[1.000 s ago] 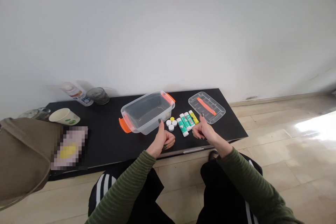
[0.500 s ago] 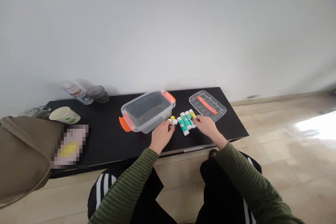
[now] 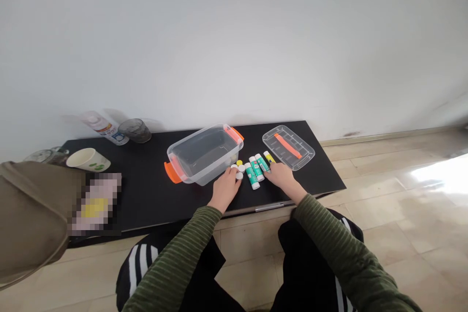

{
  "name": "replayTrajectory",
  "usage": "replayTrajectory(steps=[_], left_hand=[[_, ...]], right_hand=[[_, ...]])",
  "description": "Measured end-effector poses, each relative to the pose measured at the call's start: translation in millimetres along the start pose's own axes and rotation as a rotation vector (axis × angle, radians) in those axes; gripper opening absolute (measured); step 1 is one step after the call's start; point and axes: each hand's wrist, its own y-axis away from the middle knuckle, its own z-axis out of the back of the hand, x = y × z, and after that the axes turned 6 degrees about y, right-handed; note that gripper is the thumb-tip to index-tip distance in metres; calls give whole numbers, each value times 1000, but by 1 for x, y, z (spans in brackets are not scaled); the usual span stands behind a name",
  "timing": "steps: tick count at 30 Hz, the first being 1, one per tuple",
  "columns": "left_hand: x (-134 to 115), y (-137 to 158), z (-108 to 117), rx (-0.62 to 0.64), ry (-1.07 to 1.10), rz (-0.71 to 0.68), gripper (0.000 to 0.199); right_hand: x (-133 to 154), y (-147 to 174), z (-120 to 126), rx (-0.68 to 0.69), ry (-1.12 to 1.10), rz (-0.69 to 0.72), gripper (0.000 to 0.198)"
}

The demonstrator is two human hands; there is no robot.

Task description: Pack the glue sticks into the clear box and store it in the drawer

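My left hand (image 3: 224, 188) is closed at the near right corner of a clear plastic box (image 3: 204, 175), its fingertips around a small round white end (image 3: 239, 175), apparently a glue stick standing upright. Beside it are more white round ends and a yellow round end (image 3: 239, 162). Three green-and-white glue sticks (image 3: 252, 176) lie side by side between my hands. My right hand (image 3: 281, 176) has its fingers curled over the lower end of a yellow-labelled glue stick (image 3: 269, 157), its thumb close to the nearest green one. The hand hides part of both sticks.
A clear lid with an orange handle (image 3: 288, 146) lies at the right of the black table (image 3: 146, 200). On the left are a paper cup (image 3: 87, 160), a dark glass (image 3: 135, 130), a spray can (image 3: 106, 128), a blurred pink packet (image 3: 97, 200) and a brown bag (image 3: 32, 219).
Another white round end now shows at my left fingertips. My right hand has shifted slightly left and down, and the glue sticks have spread, with a gap beside the yellow-labelled one.
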Motion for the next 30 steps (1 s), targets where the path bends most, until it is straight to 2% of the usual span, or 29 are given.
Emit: replayTrajectory(steps=[4,7,10,13,16,18,22,27,30], left_hand=[[3,0,3,-25,101,20,18],[5,1,7,-93,349,37,17],[6,2,10,-105,880,103,20],[6,3,12,2,1527,228,21],[3,6,15,84,1901,297,19],[0,7,17,92,1989,309,17],[-4,9,21,91,2019,307,13],[-3,11,24,80,1969,245,20],[-1,12,24,71,1930,223,26]], right_hand=[[-6,1,3,-64,-48,10,31],[-18,10,10,-125,-207,-11,22],[-27,27,16,-113,-538,15,16],[-27,45,18,-86,-869,110,19],[-20,56,16,-77,-1024,243,20],[-16,59,12,-60,-1043,305,19],[-14,59,8,-59,-1005,345,17],[-16,61,13,-207,-824,382,15],[-16,62,16,-320,-741,415,21]])
